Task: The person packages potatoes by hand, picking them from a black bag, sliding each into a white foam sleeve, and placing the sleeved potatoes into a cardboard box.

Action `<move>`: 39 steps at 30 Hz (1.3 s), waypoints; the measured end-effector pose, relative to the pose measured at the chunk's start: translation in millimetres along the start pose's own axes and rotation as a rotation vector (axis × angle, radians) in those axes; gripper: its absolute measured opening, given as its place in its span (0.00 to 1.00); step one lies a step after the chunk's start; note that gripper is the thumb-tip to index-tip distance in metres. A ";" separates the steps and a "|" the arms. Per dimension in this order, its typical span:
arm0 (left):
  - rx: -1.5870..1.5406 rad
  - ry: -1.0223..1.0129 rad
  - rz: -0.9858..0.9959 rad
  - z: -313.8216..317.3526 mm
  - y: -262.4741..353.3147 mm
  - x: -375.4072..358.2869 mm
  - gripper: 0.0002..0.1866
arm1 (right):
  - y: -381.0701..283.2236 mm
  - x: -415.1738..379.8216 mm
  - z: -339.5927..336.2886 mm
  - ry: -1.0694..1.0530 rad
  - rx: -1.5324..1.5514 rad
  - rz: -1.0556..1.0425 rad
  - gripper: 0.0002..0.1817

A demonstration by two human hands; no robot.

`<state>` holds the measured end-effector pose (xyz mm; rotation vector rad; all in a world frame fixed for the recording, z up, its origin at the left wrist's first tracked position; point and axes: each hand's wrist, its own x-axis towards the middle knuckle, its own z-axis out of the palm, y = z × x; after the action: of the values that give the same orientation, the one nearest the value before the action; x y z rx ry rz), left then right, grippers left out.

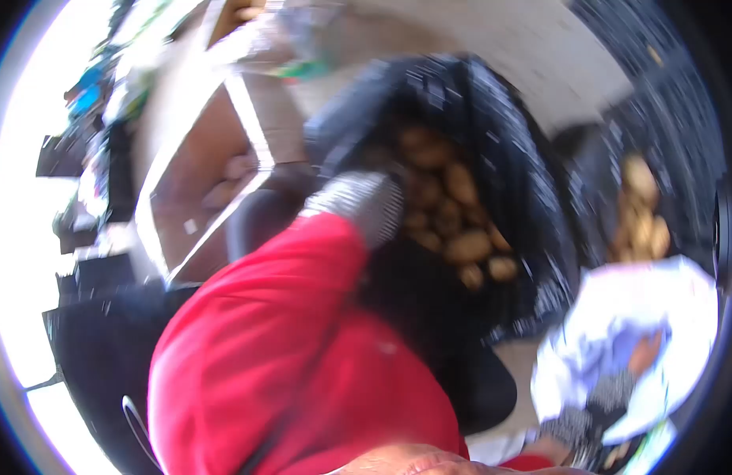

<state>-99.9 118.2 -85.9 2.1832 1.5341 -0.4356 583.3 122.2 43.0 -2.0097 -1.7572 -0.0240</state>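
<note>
My left hand [364, 202], in a grey-and-white striped glove below a red sleeve, is at the near-left side of an open black plastic bag [532, 190]. Inside the bag lie many brown potatoes [465, 247], close beside the glove. Motion blur smears its fingers. At the lower right my right hand [610, 393], also in a grey glove, reaches into the mouth of a white bag [576, 317]. A brown, elongated potato [644, 353] shows at its fingertips.
Left of the black bag stands an open cardboard box [196, 170] with a few pale roundish things inside. A second black bag [599, 170] with potatoes [641, 214] is at the right. Bright, blurred items line the far left.
</note>
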 end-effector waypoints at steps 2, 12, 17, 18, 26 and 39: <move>-0.020 -0.029 -0.030 -6.2 9.2 -1.3 0.26 | 15.4 2.4 12.4 -0.022 0.027 -0.010 0.20; -0.112 -0.104 0.055 -10.6 37.7 3.6 0.26 | -2.7 -66.5 -35.2 0.080 0.233 -0.184 0.23; -0.130 -0.133 0.171 -20.5 55.0 -5.4 0.27 | -18.5 -96.1 -59.9 0.067 0.556 -0.395 0.24; -0.149 -0.145 0.217 -26.8 60.8 -11.6 0.27 | -26.1 -98.6 -64.4 0.017 0.350 -0.213 0.24; -1.333 -0.401 0.687 -103.3 112.0 -122.1 0.35 | -230.5 -134.9 -64.7 -0.346 0.426 -0.086 0.12; -1.955 -0.310 1.006 -100.6 130.5 -272.4 0.36 | -463.4 -216.1 -79.3 -0.606 0.761 -0.299 0.08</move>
<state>-68.2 -87.2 155.3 0.8091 0.0493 0.7506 131.0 -74.2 199.6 -1.2449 -1.9659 1.0817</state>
